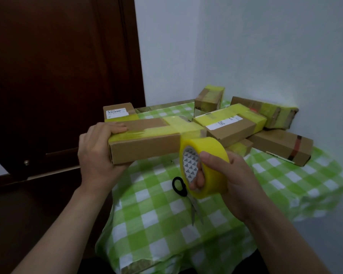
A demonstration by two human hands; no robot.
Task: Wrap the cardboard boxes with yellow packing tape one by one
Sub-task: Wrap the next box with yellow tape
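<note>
Left hand [95, 153] first: I see it curled round the near-left end of the long cardboard box [145, 149], fingers lying over the taped top, holding it level above the checked tablecloth [265, 194]. Right hand [232, 175] grips the yellow tape roll [206, 145], fingers through the core, thumb over the rim. The roll touches the box's right end. Scissors [179, 185] lie on the cloth just below the roll. Taped boxes [234, 125] crowd the far corner by the wall, with open cloth toward me. The held box's left end overhangs the table edge beside the dark door [57, 76]. Both forearms reach in from below.
</note>
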